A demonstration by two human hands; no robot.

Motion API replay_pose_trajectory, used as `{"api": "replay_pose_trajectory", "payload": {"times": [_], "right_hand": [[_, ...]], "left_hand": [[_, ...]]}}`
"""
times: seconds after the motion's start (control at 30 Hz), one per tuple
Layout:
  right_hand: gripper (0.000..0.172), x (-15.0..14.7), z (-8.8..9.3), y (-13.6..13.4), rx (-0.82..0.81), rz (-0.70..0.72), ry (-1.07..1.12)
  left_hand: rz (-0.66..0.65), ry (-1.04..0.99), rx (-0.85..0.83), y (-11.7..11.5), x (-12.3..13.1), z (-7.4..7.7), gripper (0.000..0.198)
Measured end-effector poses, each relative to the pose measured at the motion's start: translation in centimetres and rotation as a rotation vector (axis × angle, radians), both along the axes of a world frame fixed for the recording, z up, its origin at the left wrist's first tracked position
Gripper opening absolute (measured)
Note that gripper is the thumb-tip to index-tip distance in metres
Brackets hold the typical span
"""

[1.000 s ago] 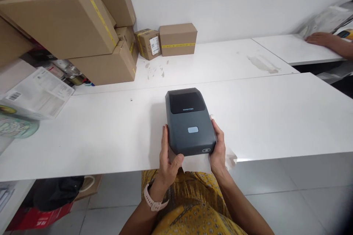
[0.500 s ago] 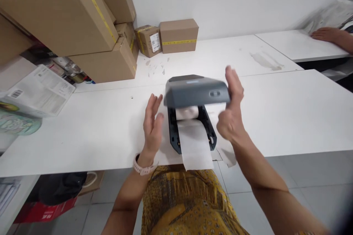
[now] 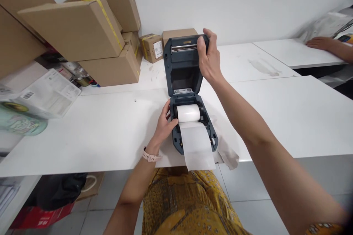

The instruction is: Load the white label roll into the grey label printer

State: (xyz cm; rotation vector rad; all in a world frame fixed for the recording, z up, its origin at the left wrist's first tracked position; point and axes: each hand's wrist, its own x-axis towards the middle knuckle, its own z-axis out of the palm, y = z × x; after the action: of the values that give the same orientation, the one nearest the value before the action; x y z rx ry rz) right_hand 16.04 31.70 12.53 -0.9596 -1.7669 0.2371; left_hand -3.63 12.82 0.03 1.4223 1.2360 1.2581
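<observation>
Dark grey, the printer [image 3: 184, 98] stands open near the front of the tabletop [image 3: 261, 117] as I watch remotely, my right hand [image 3: 210, 57] gripping its raised lid [image 3: 183, 66], my left hand [image 3: 164, 125] clasping its left side beside the white roll [image 3: 189, 113], paper strip [image 3: 197, 147] trailing forward.

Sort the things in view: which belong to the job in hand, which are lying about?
In use: label printer; raised lid, held by right hand; paper roll; paper strip; left hand on printer's side.

Lying about: stacked cardboard boxes; small labelled box; white barcoded carton.
</observation>
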Motion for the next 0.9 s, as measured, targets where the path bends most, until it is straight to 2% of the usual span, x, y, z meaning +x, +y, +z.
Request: {"api": "replay_pose_trajectory", "payload": {"times": [0.13,0.23,0.33,0.47,0.53,0.63,0.73,0.8,0.9], "right_hand": [[0.084,0.1,0.2,-0.1,-0.016,-0.012,-0.017],[0.081,1.2,0.9,-1.9,-0.02,0.027,-0.073],[0.076,2.3,1.2,-4.2,0.045,0.039,-0.132],[0.06,2.7,-0.2,-8.1,0.212,-0.035,-0.119],[0.046,2.4,-1.6,-10.0,0.231,0.025,-0.207],[0.039,1.8,-3.5,-11.7,0.041,0.228,-0.588],[0.059,0.9,-4.3,-11.7,-0.199,0.383,-0.997],[0.072,0.1,-4.3,-11.1,-0.288,0.406,-1.138],[0.084,-0.9,-3.8,-10.2,-0.383,0.389,-1.17]], "left_hand": [[0.021,-0.029,0.01,0.0,0.4,0.1,0.088],[0.026,-0.036,0.015,-0.1,0.6,0.1,0.085],[0.035,-0.037,0.021,-0.2,0.7,0.1,0.084],[0.104,-0.038,-0.012,-0.5,0.8,0.3,0.088],[0.14,-0.029,-0.042,-0.7,0.9,0.4,0.091],[0.174,-0.01,-0.059,-0.9,1.1,0.6,0.094],[0.181,-0.008,-0.062,-1.0,1.1,0.8,0.096],[0.165,-0.009,-0.069,-0.9,1.1,0.9,0.099],[0.152,0.0,-0.065,-0.9,1.0,0.8,0.102]]}}
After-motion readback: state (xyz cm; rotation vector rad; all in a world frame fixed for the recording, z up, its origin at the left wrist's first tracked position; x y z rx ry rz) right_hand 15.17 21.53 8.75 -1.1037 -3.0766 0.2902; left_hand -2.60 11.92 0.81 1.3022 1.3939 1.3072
